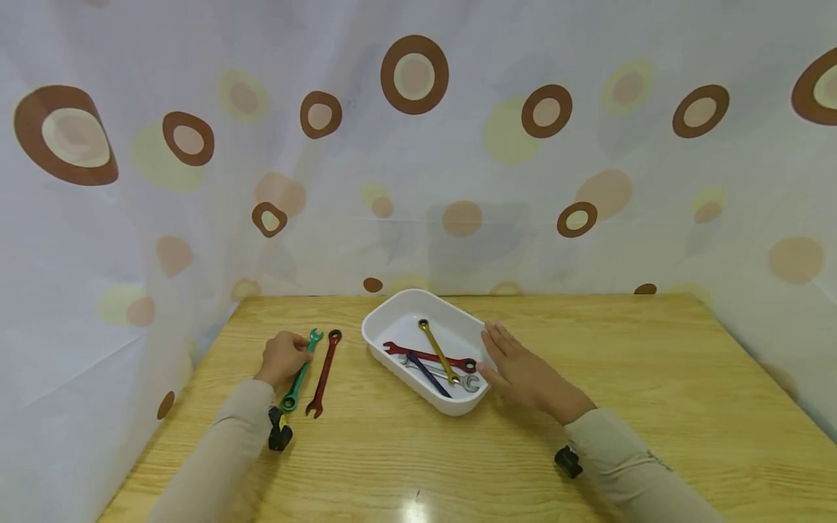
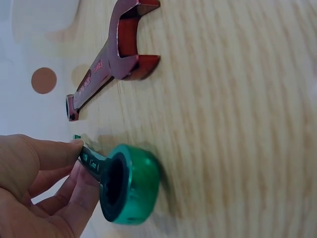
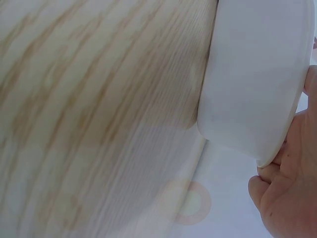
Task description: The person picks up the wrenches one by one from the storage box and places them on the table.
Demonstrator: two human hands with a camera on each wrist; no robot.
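Wood-grain table (image 1: 628, 356) stands before a spotted curtain (image 1: 471, 174). Left hand (image 1: 281, 357) pinches 1 green wrench (image 1: 302, 375), left of the white tray (image 1: 402, 323); right hand (image 1: 524, 374), fingers straight, touches the tray. Risk: a slack pinch could swivel it into the adjacent red wrench (image 1: 325, 374). Green wrench's long axis runs fore-aft, forked end curtainward.

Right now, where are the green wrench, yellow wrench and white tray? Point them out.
Green wrench (image 2: 143, 184): left wrist view, ring end's outer side.
Yellow wrench (image 1: 434, 343): head view, on the handle.
White tray (image 3: 255, 74): right wrist view, outer wall.
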